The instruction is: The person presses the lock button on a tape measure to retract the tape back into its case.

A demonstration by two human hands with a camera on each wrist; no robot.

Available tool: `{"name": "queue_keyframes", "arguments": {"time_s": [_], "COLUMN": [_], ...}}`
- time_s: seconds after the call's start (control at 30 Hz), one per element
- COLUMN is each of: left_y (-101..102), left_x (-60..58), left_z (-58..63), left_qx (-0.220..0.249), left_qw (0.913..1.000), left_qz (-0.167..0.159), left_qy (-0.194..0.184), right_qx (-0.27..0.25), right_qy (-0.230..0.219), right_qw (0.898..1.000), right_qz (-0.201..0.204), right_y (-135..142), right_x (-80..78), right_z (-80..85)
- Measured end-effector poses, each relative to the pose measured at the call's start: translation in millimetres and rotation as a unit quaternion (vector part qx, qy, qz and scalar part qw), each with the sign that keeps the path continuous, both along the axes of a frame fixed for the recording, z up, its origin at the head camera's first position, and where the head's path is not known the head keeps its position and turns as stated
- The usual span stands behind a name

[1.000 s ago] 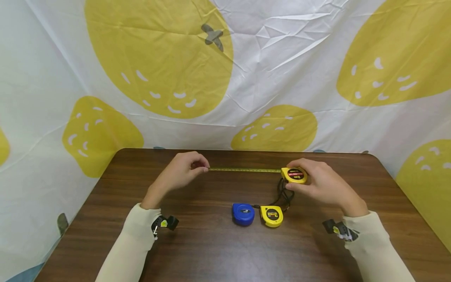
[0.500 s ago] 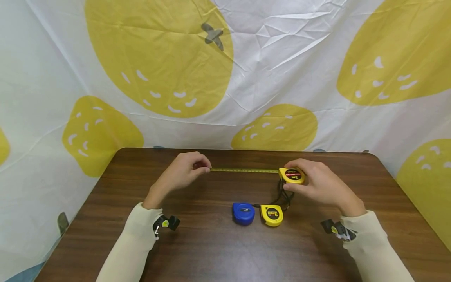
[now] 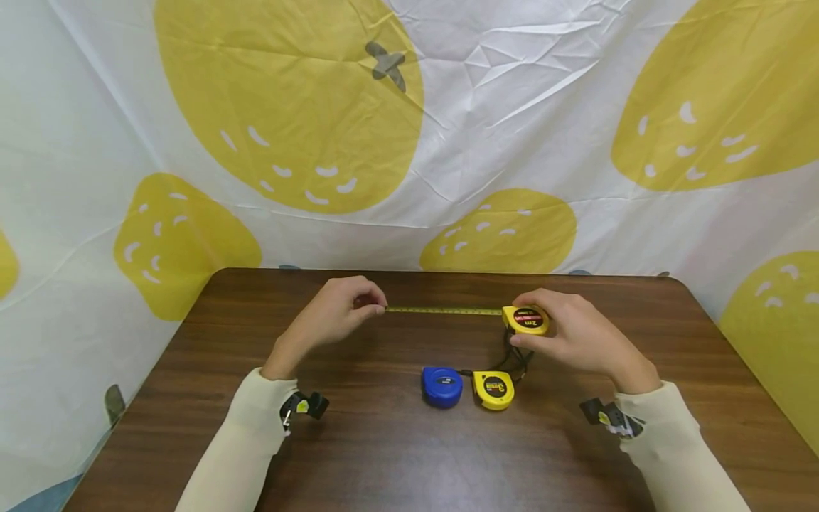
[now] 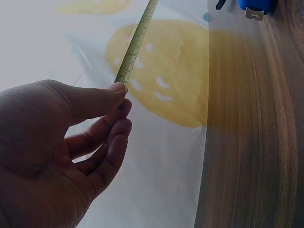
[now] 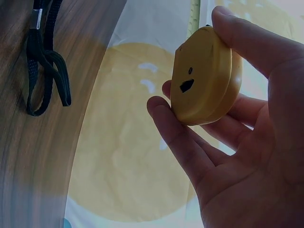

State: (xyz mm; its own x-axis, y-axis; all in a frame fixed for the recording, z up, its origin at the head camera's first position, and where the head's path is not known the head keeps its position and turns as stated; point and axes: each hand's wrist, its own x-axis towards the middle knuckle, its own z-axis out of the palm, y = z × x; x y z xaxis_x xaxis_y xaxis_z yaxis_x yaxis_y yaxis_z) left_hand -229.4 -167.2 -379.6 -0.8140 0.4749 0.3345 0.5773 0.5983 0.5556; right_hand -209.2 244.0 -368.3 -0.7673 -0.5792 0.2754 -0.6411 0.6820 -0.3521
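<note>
My right hand (image 3: 569, 333) grips the yellow case of a 2 m tape measure (image 3: 527, 319) between thumb and fingers. From the case a thin yellow blade (image 3: 444, 311) stretches level to the left. My left hand (image 3: 335, 313) pinches the blade's end between thumb and fingertips. In the left wrist view the numbered blade (image 4: 134, 47) rises from under the thumb. The right wrist view shows the back of the yellow case (image 5: 204, 78), with the fingers around it.
Nearer on the brown table (image 3: 384, 441) lie a blue tape measure (image 3: 441, 387) and a yellow 3 m tape measure (image 3: 493, 390). Black wrist cords (image 5: 47, 66) lie behind them, below the held case. A white cloth with yellow fruit print (image 3: 499, 231) hangs behind the table.
My hands have drawn slightly closer together: the left shifted a little right, the right with the case a little left. The exposed blade between them is shorter.
</note>
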Motion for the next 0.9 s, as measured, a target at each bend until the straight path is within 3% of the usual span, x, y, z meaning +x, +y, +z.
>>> {"name": "queue_keyframes", "arguments": {"time_s": [0.57,0.9], "left_y": [7.0,11.7], "left_x": [4.3,5.8], "left_z": [-1.0,-2.4], "left_qx": [-0.015,-0.020], "left_qw": [0.9997,0.9997], "left_qz": [-0.005,-0.010], "left_qy": [-0.018,-0.007], "right_qx": [0.012,0.014], "right_qy": [-0.006,-0.008], "right_qw": [1.000,1.000], "right_qz": [0.001,0.003], "right_y": [-5.5,-10.0], "right_x": [1.7,3.9], "right_z": [-3.6,-4.5]}}
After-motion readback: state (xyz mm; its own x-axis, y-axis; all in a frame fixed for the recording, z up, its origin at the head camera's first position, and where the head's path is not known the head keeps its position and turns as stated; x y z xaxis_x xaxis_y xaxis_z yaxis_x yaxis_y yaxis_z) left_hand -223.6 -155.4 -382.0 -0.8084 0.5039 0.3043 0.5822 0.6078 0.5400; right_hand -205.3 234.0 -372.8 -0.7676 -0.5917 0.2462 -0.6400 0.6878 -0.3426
